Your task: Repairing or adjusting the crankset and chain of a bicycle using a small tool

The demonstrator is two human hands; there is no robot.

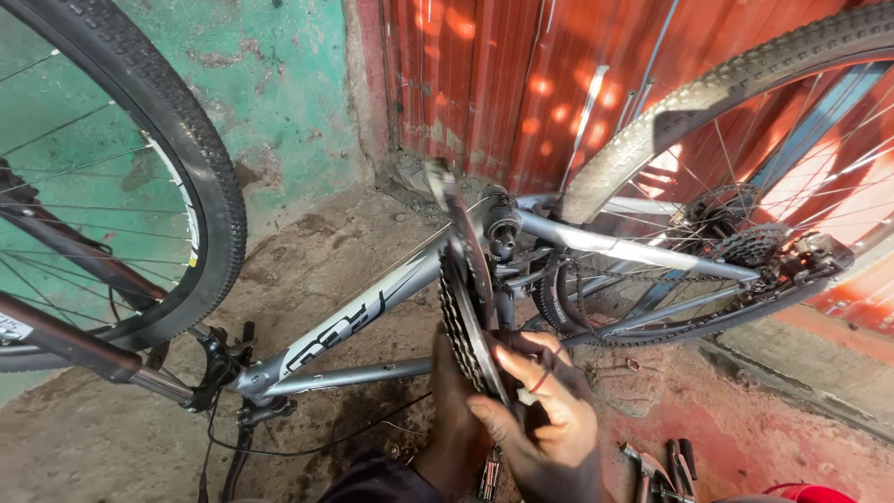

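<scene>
A grey bicycle frame stands upside down on the dirt floor. Its toothed chainrings sit in the middle, with a crank arm pointing up. My left hand reaches up from below and grips the lower edge of the chainrings on their left side. My right hand is just right of them, fingers curled over a black part by the crank; what that part is stays unclear. The chain runs right to the rear cassette.
The front wheel fills the left, the rear wheel the right. Behind are a green wall and a red corrugated metal sheet. Several hand tools lie on the floor at the bottom right, beside a red object.
</scene>
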